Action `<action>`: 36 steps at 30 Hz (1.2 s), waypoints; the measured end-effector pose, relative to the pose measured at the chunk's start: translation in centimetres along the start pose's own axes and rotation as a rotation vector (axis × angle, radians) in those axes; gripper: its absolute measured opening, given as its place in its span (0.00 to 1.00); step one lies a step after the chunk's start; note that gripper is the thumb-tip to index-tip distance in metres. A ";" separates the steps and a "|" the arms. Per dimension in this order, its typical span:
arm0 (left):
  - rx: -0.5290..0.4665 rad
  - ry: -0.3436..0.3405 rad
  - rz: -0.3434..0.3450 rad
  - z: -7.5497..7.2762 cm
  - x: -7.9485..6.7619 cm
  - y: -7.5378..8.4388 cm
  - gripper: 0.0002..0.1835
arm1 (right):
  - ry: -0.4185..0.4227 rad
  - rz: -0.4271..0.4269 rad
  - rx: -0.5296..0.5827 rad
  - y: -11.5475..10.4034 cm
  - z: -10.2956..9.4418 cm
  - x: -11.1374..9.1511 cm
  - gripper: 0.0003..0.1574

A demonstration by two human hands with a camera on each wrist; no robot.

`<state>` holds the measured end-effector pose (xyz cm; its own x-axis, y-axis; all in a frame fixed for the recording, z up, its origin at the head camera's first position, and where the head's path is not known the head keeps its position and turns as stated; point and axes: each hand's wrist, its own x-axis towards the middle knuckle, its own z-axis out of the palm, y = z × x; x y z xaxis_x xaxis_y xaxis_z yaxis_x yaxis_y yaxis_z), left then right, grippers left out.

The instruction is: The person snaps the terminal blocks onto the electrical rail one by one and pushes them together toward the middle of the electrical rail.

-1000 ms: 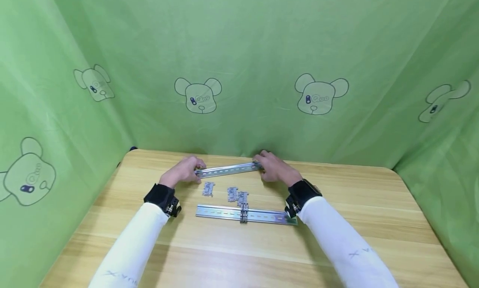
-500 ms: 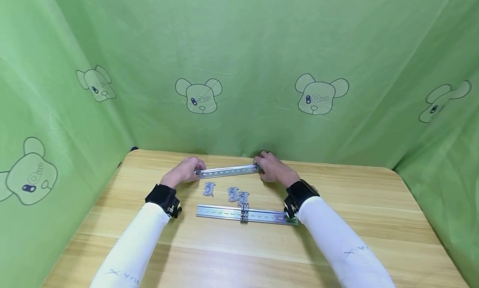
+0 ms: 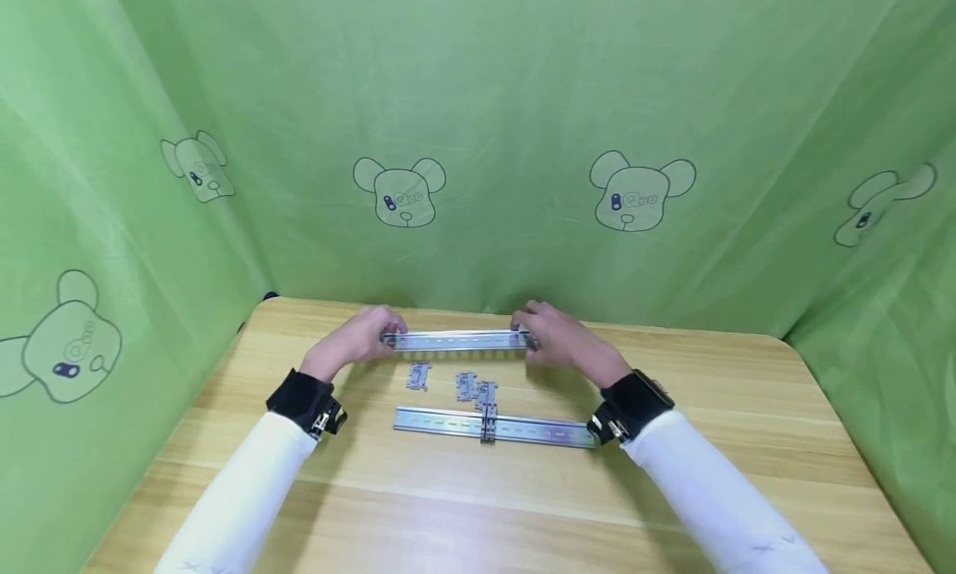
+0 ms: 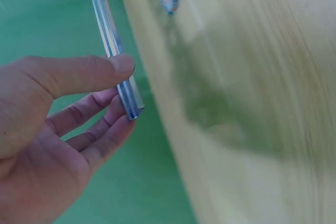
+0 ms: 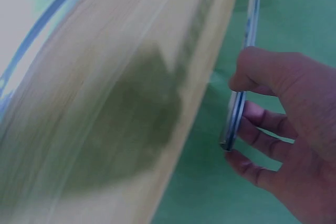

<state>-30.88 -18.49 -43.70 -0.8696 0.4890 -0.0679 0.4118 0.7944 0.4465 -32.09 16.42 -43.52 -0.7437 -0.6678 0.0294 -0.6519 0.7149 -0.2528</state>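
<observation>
A slotted metal DIN rail (image 3: 461, 340) spans between my two hands above the far part of the table. My left hand (image 3: 363, 333) pinches its left end; the left wrist view shows the thumb on one face and fingers behind the rail (image 4: 107, 24). At the other end my right hand (image 3: 556, 335) grips it the same way, thumb against fingers, with the tip of the rail (image 5: 233, 114) poking out past them. Below it on the table lie a grey terminal block (image 3: 418, 376) on the left and two more grey terminal blocks (image 3: 466, 386) near the middle.
A second DIN rail (image 3: 441, 420) lies nearer on the wooden table (image 3: 418, 508), with dark clip-on pieces (image 3: 489, 423) mounted near its middle. Its right end reaches under my right wrist. A green curtain (image 3: 508, 259) hangs right behind the table's far edge.
The held rail has gone from slanted to nearly level, and it has lifted off the table. Both wrists have swung outward. The terminal blocks and near rail stay put.
</observation>
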 end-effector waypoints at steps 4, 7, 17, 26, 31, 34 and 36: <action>0.057 0.008 0.065 -0.8 -1.3 1.5 0.22 | 0.012 -0.034 -0.009 -0.9 -1.1 -1.9 0.29; 0.087 0.008 0.097 -1.1 -2.1 2.8 0.21 | 0.031 -0.061 -0.021 -1.4 -1.4 -3.5 0.27; 0.085 0.037 0.218 -0.2 -5.3 6.0 0.20 | 0.084 -0.073 -0.063 -3.7 -1.5 -9.0 0.25; 0.095 0.056 0.257 2.2 -8.3 7.6 0.19 | 0.144 -0.100 -0.086 -5.2 0.3 -12.9 0.27; 0.083 0.051 0.264 3.5 -9.5 8.3 0.19 | 0.185 -0.113 -0.073 -6.0 1.5 -14.7 0.26; 0.080 0.040 0.269 4.2 -10.2 8.5 0.19 | 0.185 -0.101 -0.063 -6.4 1.9 -15.4 0.26; 0.067 0.031 0.261 4.8 -10.5 8.6 0.19 | 0.174 -0.091 -0.053 -6.6 2.2 -15.8 0.26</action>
<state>-16.90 -15.07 -43.42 -0.7392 0.6700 0.0691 0.6393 0.6657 0.3848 -15.74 21.84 -44.41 -0.6925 -0.6879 0.2173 -0.7213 0.6658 -0.1907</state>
